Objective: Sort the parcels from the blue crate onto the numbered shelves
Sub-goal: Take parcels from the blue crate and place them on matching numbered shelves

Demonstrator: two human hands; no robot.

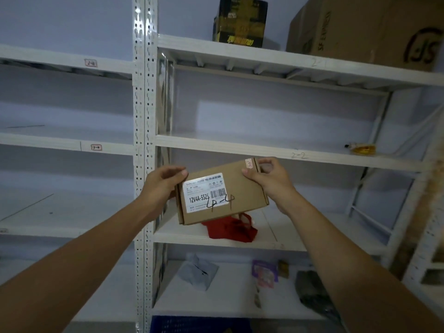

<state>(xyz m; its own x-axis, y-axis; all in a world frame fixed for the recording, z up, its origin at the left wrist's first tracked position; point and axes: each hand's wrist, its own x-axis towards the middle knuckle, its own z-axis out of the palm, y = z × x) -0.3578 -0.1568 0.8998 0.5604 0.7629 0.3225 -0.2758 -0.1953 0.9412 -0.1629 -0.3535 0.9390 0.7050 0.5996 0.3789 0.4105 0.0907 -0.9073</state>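
1. White perforated-steel shelving rack (140,116), two bays, fills frame. R bay shelf edges pencilled 2-1, 2-2, top to mid.
2. Large brown corrugated carton (365,27), black courier print, upper right, on top shelf of R bay; cut off by frame edge.
3. Small flat brown cardboard parcel (242,186), frame centre. Held in air in front of R bay, below the 2-2 edge, not resting on any shelf. Tilted, right end higher. White printed label (204,193) w/ barcode on face, reads 12V4A-5525; handwritten mark over it, approx. "4-4".
4. Left hand (161,186): clamped on parcel's left end, thumb on the upper face, fingers hidden behind.
5. Right hand (271,181): pinches parcel's upper right corner, thumb on face, fingers curled behind.
6. Black-and-yellow printed box (240,20), upright, top centre, same shelf as carton, well apart from it.
7. Dark crumpled plastic bag (312,292), lower right, bottom shelf.
8. Red cloth bag (230,229), just below centre, on shelf behind parcel, partly hidden by it.
9. Blue plastic crate (199,324), only a strip at bottom edge, centre.
10. Grey poly mailer (198,272), bottom shelf, lower centre.
11. Purple packet (264,272), bottom shelf, between mailer and dark bag.
12. Small yellow item (362,149), right end of 2-2 shelf; type unclear.
13. Paper shelf tags, L bay: upper one (90,62), lower one (96,147) approx. "3-4".
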